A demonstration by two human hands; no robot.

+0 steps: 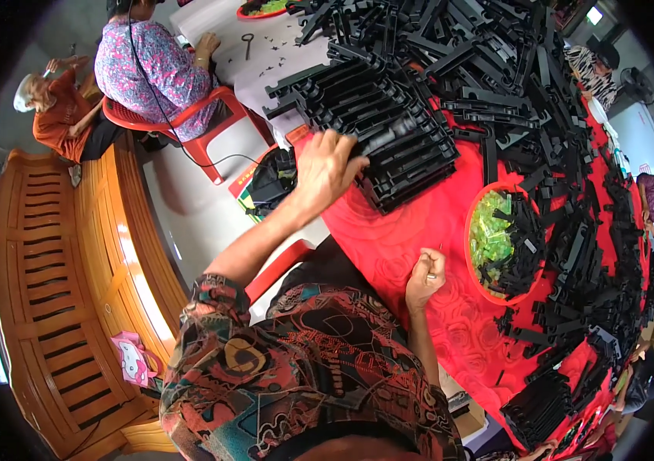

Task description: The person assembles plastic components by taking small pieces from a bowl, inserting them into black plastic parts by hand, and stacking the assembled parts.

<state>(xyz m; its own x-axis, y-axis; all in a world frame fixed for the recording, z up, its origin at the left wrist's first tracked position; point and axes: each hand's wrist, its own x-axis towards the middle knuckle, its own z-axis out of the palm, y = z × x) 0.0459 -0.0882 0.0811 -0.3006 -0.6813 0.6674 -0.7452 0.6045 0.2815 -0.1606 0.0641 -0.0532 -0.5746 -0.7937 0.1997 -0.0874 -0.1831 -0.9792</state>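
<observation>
A: Nearest the body?

B: Right hand (424, 283), 4 o'clock from the view's centre, above red rose-patterned cloth (450, 330). Fingers loosely curled, thumb and forefinger close together; cannot tell whether anything small is pinched. Pale band on one finger.

A: Left hand?

B: Left hand (327, 170), near 12, at the near-left edge of the stack. Half open, fingers bent, thumb apart. Slight blur; cannot tell whether it has hold of a part.

A: And that stack?

B: Stack of black plastic parts (410, 163), 1 o'clock: long, narrow pieces, roughly parallel, layered.

A: Beyond it?

B: Orange-rimmed bowl (468, 246), 3 o'clock, containing yellow-green pieces and small black ones. Loose heap of black parts (488, 58), from 1 round to 4, pieces lying at all angles.

A: Farthest out?

B: Red plastic chair (225, 94), 10 to 11, with a person in a floral shirt (150, 73) seated on it. Wooden bench (104, 230), 9 o'clock; near its upper end, a person in an orange-brown top (62, 115).
</observation>
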